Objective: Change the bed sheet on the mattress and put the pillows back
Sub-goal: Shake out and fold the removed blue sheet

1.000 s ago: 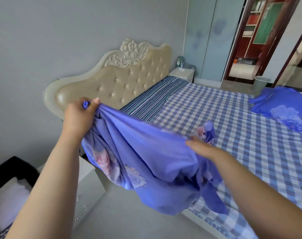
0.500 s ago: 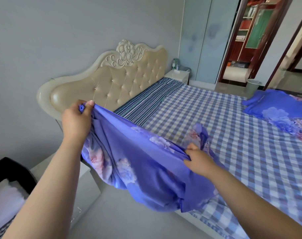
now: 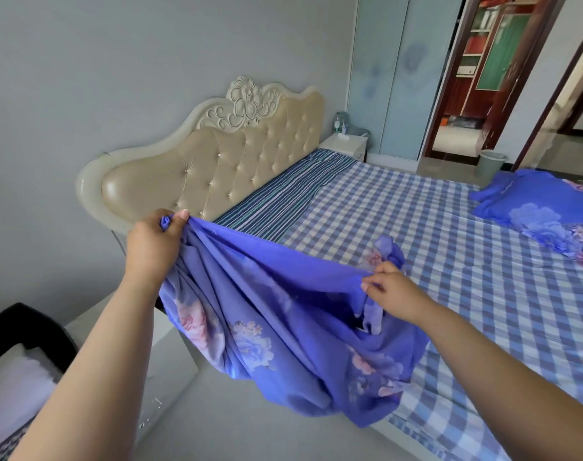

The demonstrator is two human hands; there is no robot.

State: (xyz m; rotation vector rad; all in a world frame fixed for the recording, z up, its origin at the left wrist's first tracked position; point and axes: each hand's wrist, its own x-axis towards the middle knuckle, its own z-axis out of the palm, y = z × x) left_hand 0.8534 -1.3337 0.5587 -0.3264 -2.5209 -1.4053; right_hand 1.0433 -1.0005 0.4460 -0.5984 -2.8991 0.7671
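A blue floral sheet hangs bunched between my hands over the near side of the bed. My left hand grips one end of its top edge, raised near the headboard. My right hand pinches the same edge lower, above the mattress. The mattress wears a blue-and-white checked sheet, with a dark striped layer showing along the head end. A blue floral pillow lies on the far right of the bed.
A beige tufted headboard stands against the grey wall. A white nightstand sits below my left arm, and a black box with white cloth is at the bottom left. Another nightstand, a wardrobe, a bin and an open doorway lie beyond the bed.
My right hand has slid along the sheet's edge and now pinches it with the fingertips. The left hand stays raised with its grip. The sheet is stretched slightly wider between them.
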